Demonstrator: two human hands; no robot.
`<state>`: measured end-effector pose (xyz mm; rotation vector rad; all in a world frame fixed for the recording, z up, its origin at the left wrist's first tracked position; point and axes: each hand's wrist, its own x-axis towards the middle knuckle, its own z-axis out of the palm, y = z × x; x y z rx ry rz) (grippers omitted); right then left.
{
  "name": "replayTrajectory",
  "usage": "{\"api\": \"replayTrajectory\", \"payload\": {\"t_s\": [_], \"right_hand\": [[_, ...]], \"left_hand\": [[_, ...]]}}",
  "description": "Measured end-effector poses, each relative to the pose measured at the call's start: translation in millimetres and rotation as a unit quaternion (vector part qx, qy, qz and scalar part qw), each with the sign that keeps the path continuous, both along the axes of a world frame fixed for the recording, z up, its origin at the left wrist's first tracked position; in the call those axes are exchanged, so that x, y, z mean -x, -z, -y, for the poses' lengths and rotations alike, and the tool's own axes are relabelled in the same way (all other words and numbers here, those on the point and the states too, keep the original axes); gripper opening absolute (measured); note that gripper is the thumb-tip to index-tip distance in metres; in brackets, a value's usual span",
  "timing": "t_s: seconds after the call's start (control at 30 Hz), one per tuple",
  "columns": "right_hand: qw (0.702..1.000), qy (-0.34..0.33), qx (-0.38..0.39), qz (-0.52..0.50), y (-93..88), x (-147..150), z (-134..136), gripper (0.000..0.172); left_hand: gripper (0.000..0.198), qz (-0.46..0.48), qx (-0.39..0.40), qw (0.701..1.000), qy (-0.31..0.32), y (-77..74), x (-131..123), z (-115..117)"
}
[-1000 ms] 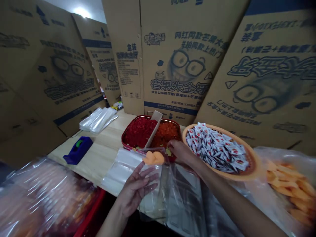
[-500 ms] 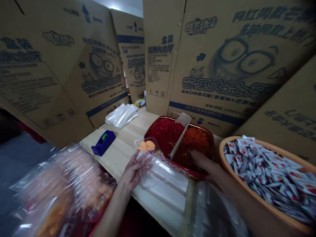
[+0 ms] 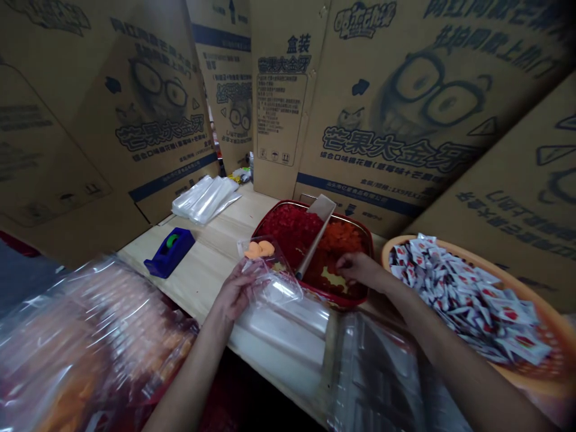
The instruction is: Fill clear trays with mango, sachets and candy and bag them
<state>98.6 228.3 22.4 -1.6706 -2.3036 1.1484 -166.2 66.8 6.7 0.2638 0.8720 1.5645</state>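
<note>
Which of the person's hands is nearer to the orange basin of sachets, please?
Right. The right hand is over the red tray, just to the left of the orange basin; the left hand is farther left, holding a clear plastic container.

One left hand (image 3: 234, 292), one right hand (image 3: 360, 270), one red tray (image 3: 371, 255)
One divider (image 3: 324, 210) in the tray, one blue tape dispenser (image 3: 171, 255) left of it, one orange basket (image 3: 559, 329) right of it.

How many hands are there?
2: the left hand holds a clear plastic tray; the right hand is at the orange-filled side of the red tray. I see no others.
</note>
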Motion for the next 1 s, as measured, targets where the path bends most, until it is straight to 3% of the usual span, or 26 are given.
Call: {"api": "replayTrajectory", "payload": {"t_s": [0.1,0.17,0.27,0.4,0.57,0.7,0.83,1.0], "right_hand": [[0.999,-0.019,0.004,-0.043,-11.7,2.0,2.9,0.011],[0.998,-0.04,-0.04,0.0,-10.0,5.4,2.1,0.014],[0.992,-0.063,-0.089,0.068,4.8,12.8,-0.1,0.019],[0.991,-0.093,-0.06,0.078,27.5,22.4,3.0,0.018],[0.99,-0.102,-0.044,0.087,32.7,24.8,7.3,0.012],[0.991,-0.064,-0.07,0.093,19.8,18.3,2.7,0.01],[0.992,-0.027,-0.118,0.043,-7.1,21.5,11.2,0.01],[0.984,-0.095,-0.064,-0.133,-35.1,55.2,51.0,0.011]], "left_hand": [[0.052,0.004,0.005,1.0,-0.005,-0.6,-1.4,-2.7],[0.052,0.005,0.007,1.0,-0.005,-0.9,-1.8,-3.4],[0.052,0.001,0.007,1.0,-0.007,-1.7,-2.0,-3.6],[0.05,0.004,0.008,1.0,-0.01,-3.0,-2.8,-3.6],[0.044,0.01,-0.005,1.0,-0.002,-2.6,-2.1,-3.8],[0.041,0.012,-0.012,1.0,0.005,0.0,0.1,-4.1],[0.044,0.016,-0.015,1.0,0.009,3.3,1.2,-5.2],[0.043,0.01,-0.014,1.0,0.01,2.4,0.1,-5.0]]}}
